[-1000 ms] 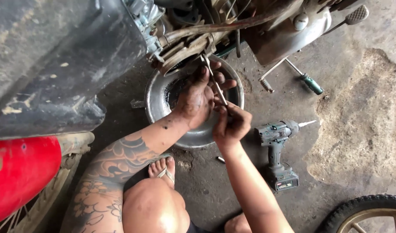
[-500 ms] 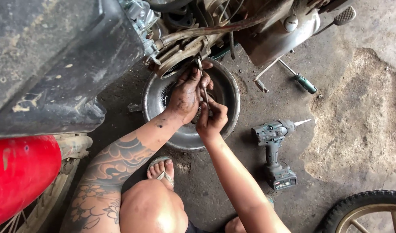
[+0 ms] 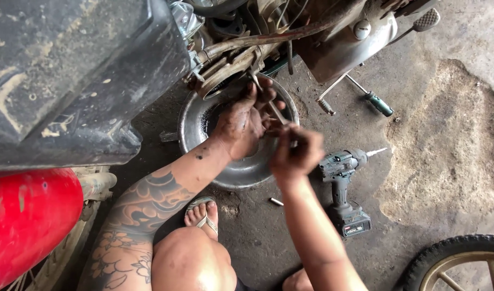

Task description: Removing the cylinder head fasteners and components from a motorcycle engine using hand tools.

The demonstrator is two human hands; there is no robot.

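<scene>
at frame centre, the left hand (image 3: 241,126) had its greasy fingers (image 3: 257,99) curled around a thin metal rod (image 3: 272,110) above the pan (image 3: 241,170); the right hand (image 3: 296,153) pinched the rod's lower end.

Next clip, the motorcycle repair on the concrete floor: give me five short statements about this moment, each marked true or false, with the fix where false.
1. Both hands are raised at the underside of the motorcycle, above the metal pan. True.
2. The cordless drill is in the right hand. False: it lies on the floor beside that hand.
3. The left hand is smeared with dark grime. True.
4. The green-handled screwdriver lies inside the pan. False: it lies on the floor outside the pan.
5. A wheel with a tyre shows at the lower right corner. True.
</scene>
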